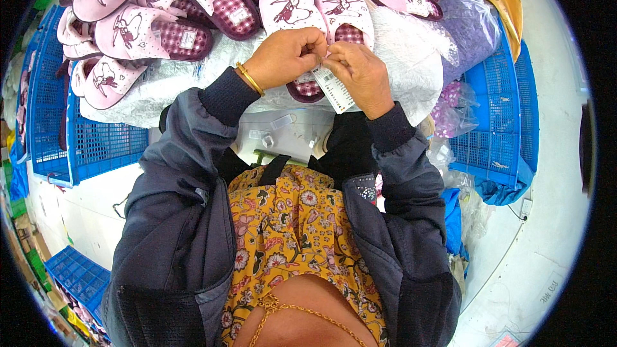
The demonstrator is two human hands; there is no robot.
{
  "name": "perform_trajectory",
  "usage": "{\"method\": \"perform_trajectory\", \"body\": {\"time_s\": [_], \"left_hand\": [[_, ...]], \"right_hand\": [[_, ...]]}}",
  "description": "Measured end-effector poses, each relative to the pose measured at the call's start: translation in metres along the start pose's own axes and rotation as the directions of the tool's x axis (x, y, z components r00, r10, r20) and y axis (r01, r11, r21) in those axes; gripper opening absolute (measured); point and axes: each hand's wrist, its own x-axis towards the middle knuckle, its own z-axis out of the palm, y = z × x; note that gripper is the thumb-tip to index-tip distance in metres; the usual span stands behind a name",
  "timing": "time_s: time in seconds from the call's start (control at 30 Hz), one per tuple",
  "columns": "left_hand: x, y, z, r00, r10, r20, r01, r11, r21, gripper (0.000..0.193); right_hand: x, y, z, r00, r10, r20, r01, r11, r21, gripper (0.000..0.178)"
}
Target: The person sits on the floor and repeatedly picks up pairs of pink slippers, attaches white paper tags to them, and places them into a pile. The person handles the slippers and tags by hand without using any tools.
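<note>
Both my hands meet over a pair of pink slippers with dark red checked insoles, the left slipper and the right slipper lying side by side. My right hand is closed in a pinch at the upper end of a white paper tag, which hangs down toward me. Fingertips of my left hand are pressed together just beside it, at the slippers' openings. What the left fingers grip is too small to make out. My hands and the tag cover part of the insoles.
More matching slippers are heaped at the left and along the far side, on white plastic sheeting. Blue plastic crates stand at the left and right. A purple bundle in clear plastic lies at the far right.
</note>
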Motion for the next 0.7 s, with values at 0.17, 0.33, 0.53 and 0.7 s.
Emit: {"method": "perform_trajectory", "body": {"time_s": [0.17, 0.33, 0.53, 0.7], "left_hand": [[0.001, -0.001, 0.0, 1.0, 0.004, 0.001, -0.004, 1.0, -0.02, 0.006], [0.0, -0.003, 0.0, 1.0, 0.009, -0.003, -0.009, 1.0, -0.005, 0.007], [0.0, -0.001, -0.001, 0.999, 0.026, 0.019, -0.026, 1.0, 0.012, 0.007], [0.0, -0.001, -0.001, 0.999, -0.011, 0.043, 0.012, 0.999, -0.03, 0.007]], "right_hand": [[0.0, 0.001, 0.0, 0.999, 0.041, 0.033, -0.043, 0.998, 0.052, 0.03], [-0.005, 0.001, 0.004, 0.996, 0.094, 0.005, -0.094, 0.985, 0.144, 0.03], [-0.007, -0.003, 0.004, 0.969, 0.233, 0.082, -0.246, 0.944, 0.22, 0.03], [-0.006, -0.002, 0.004, 0.947, 0.298, 0.118, -0.319, 0.91, 0.264, 0.029]]}}
